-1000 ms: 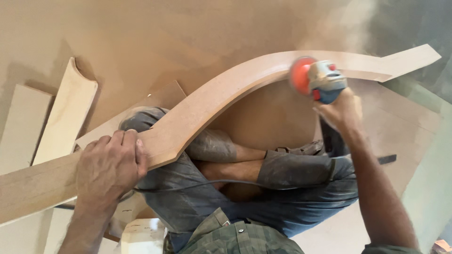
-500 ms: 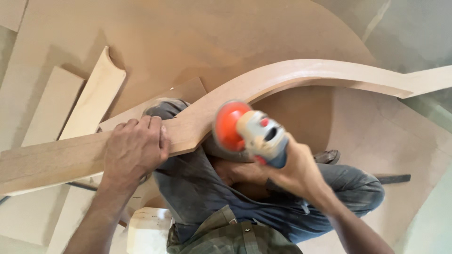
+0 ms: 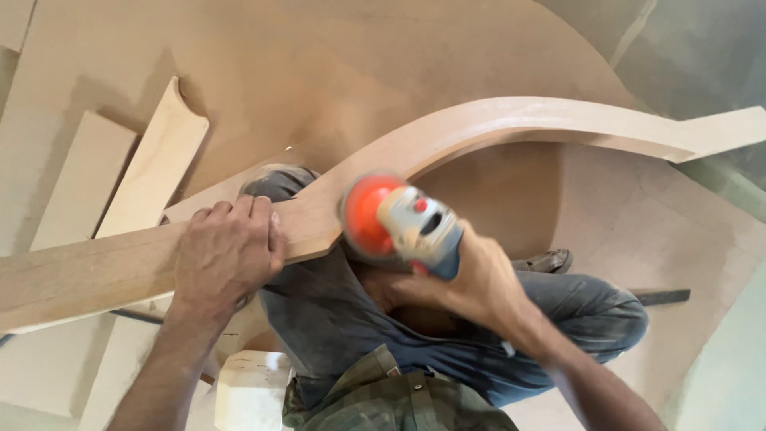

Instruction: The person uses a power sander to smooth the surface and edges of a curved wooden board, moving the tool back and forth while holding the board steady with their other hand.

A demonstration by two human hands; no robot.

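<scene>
My right hand [image 3: 479,275] is wrapped tight around the grey-and-blue angle grinder with the orange sanding disc [image 3: 399,223], fingers closed on its body. A second ago this tool was far out along the arch, working the top of the long curved fibreboard strip [image 3: 495,124] near its right end. Now I have drawn it back along the curve to the near section, so the disc sits just below the strip's lower edge, right beside the angled corner over my knee. The disc looks blurred; whether it touches the board at this instant I cannot tell.

My left hand [image 3: 227,255] has not let go: it is clamped over the strip's straight left part, fingers curled across the top face, pressing the piece down against my grey-trousered thigh [image 3: 311,295]. The strip itself has barely shifted; it runs from the lower left, across my lap, and arches away to the upper right above the large brown fibreboard sheet [image 3: 319,72] on the floor. Pale offcut boards [image 3: 152,168] lie to the left, apart from both hands.
</scene>
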